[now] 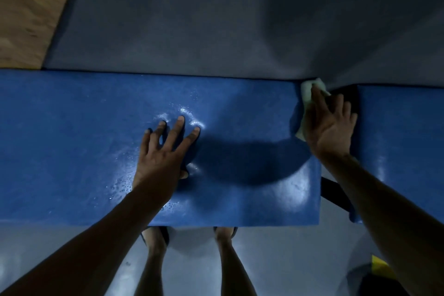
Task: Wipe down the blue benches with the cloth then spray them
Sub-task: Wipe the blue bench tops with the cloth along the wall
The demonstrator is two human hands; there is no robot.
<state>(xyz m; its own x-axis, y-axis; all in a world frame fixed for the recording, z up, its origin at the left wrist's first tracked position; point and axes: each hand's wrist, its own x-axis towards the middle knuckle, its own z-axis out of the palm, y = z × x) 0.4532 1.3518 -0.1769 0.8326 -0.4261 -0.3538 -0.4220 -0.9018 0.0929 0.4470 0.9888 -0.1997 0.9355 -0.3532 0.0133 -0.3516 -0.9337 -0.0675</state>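
- Bench [72, 139], blue and padded, is seen from the head view running left to right across the middle of the picture, with its right end near the right side.
- Water drops and shiny wet patches are seen on its top, mostly around the left hand.
- Left hand [165, 149] is laid flat on the bench top, fingers straight and spread, nothing held.
- Cloth [305, 94], pale green, is pressed against the far right corner and right end of the bench.
- Right hand [329, 122] is laid over the cloth with fingers mostly straight; whether the thumb pinches it cannot be told.
- Second bench [403, 139], also blue, is seen just to the right, set apart by a dark gap.
- Grey wall [216, 19] is met by the far edges of both benches.
- Wooden panel [26, 7] is seen at the far left.
- Two bare legs are seen on a grey floor [48, 247] at the near edge.
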